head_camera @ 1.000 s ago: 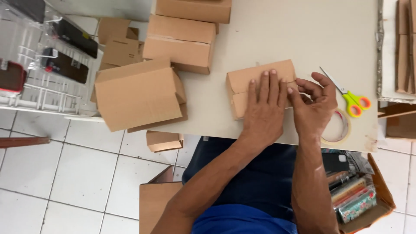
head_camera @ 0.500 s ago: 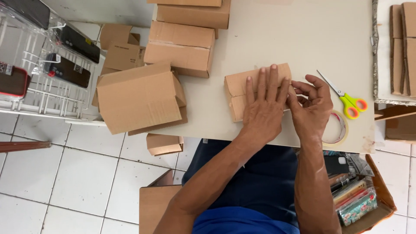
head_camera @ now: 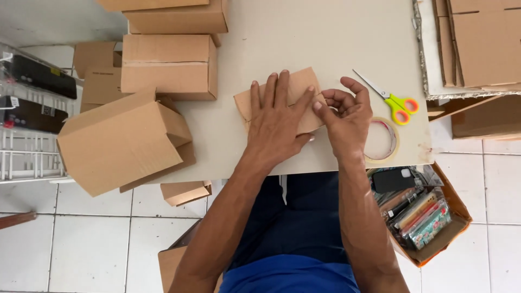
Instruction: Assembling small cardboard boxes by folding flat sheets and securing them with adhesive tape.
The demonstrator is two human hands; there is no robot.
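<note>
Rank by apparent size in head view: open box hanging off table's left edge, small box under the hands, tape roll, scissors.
1. Open box, though it may sit nearer the camera.
2. Small box, partly covered by the left hand and right hand.
3-4. Tape roll and scissors look about alike.

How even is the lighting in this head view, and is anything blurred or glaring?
Head view: soft, even light; faint shadow under the left hand on the small box; right hand sharp; no glare on the table; slight wide-angle bend at the edges.
</note>
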